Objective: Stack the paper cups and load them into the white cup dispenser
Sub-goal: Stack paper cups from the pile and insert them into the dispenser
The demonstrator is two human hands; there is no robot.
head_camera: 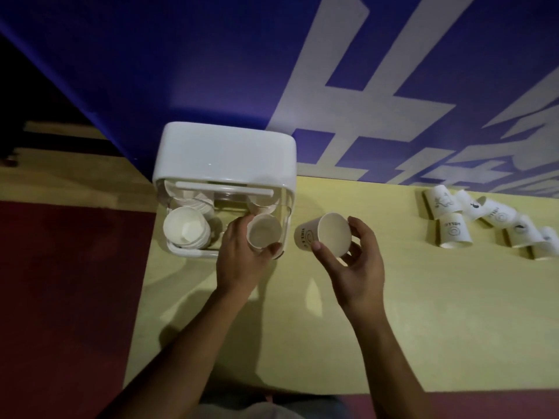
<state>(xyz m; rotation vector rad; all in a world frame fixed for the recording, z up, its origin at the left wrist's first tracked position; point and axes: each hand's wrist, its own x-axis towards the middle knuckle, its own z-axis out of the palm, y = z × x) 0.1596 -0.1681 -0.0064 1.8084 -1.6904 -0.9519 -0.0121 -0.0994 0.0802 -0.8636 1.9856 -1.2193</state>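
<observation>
The white cup dispenser (225,155) stands on the yellow table (302,328) against the wall, its clear front open. My left hand (240,258) grips a paper cup (263,231), mouth up, at the dispenser's front right corner. A stack of cups (184,228) sits in the left side of the dispenser, and another cup (261,204) is behind the held one. My right hand (354,264) holds a tilted printed paper cup (325,234) just right of the dispenser, above the table.
Several loose printed paper cups (455,234) lie on their sides and upside down at the table's far right. A blue wall with white lettering (363,86) rises behind. Dark red floor (66,282) lies to the left of the table edge.
</observation>
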